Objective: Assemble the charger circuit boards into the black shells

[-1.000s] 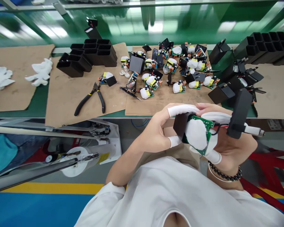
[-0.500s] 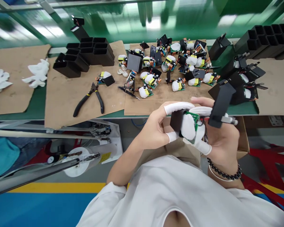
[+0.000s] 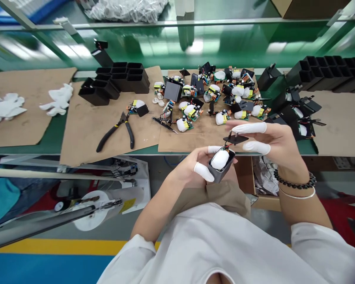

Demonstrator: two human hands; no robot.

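Note:
My left hand [image 3: 189,169], with white finger cots on, is closed around a black plastic case [image 3: 219,174]. Inside the case's open top sits a circuit board with a white glob [image 3: 220,159] on it. A black end cap [image 3: 236,138] with pins stands above the case, joined by thin red and black wires. My right hand [image 3: 272,144], also in finger cots, has its fingers stretched out and apart around the cap; whether a fingertip touches it, I cannot tell.
Several circuit boards [image 3: 192,110] with white globs lie on the cardboard beyond my hands. Black-handled cutters [image 3: 115,132] and tweezers [image 3: 165,125] rest to the left. Empty black cases [image 3: 127,77] stand in groups at both sides. Filled cases [image 3: 298,114] stand at right.
The circuit board has gone down into the black case. My right hand has let go of the board and moved up to the end cap, which now stands over the case's opening.

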